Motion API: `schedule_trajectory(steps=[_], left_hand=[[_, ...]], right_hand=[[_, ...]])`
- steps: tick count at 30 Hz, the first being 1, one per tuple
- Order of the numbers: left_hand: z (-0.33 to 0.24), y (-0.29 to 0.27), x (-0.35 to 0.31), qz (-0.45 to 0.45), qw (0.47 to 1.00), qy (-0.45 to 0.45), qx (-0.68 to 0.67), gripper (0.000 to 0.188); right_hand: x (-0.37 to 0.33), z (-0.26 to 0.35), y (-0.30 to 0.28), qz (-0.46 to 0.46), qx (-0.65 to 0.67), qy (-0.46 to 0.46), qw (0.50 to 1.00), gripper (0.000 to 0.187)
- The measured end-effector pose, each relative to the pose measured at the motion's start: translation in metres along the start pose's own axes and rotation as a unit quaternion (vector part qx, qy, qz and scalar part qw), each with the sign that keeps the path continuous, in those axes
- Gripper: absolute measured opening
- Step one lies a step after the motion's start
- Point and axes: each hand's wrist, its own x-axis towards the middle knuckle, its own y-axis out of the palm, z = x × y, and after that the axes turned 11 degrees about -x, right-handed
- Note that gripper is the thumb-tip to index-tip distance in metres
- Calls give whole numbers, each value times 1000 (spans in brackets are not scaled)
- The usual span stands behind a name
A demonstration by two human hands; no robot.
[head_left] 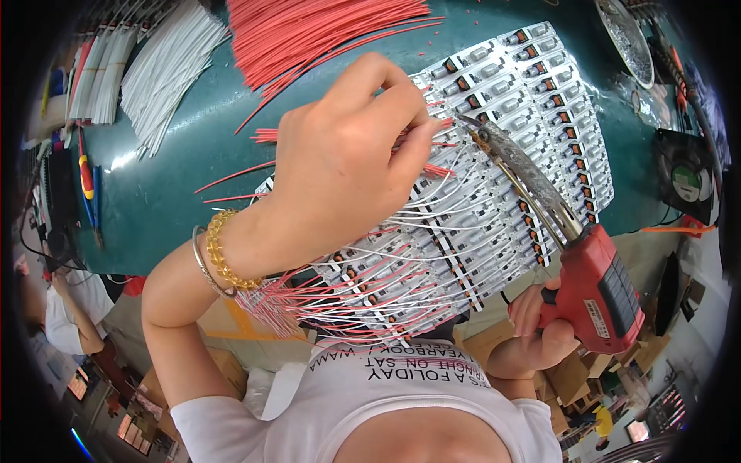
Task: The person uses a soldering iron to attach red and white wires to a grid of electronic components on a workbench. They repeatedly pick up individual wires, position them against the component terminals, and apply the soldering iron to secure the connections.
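My left hand (351,147) is closed in a pinch on several short red wires (267,135), whose ends poke out past the fingertips and behind the palm. It hovers over a large panel of white circuit boards (509,116) carrying rows of small metal and black parts. My right hand (544,324) grips a red-handled soldering gun (598,289). The gun's dark, pointed tip reaches over the boards, close beside the wire ends at my left fingers. Red and white wires (370,289) run from the near rows of the panel and gather into a bunch under my left wrist.
A thick pile of red wires (316,35) lies at the far side of the green tabletop (162,224). White wires (171,69), a red-and-yellow screwdriver (85,171), a metal dish (627,46) and a black fan (687,174) stand around. Another person (73,312) is at the left.
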Motion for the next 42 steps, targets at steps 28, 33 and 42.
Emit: schedule_trajectory(steps=[28, 33, 42], left_hand=[[-6, 3, -4, 4, 1000, 22, -22, 8], [-5, 7, -5, 18, 999, 37, -7, 9], [-6, 4, -4, 27, 999, 38, -9, 9]], right_hand=[[-9, -2, -8, -28, 16, -15, 999, 80], [-11, -10, -14, -1, 15, -22, 1000, 75], [-35, -46, -40, -58, -4, 17, 998, 69]])
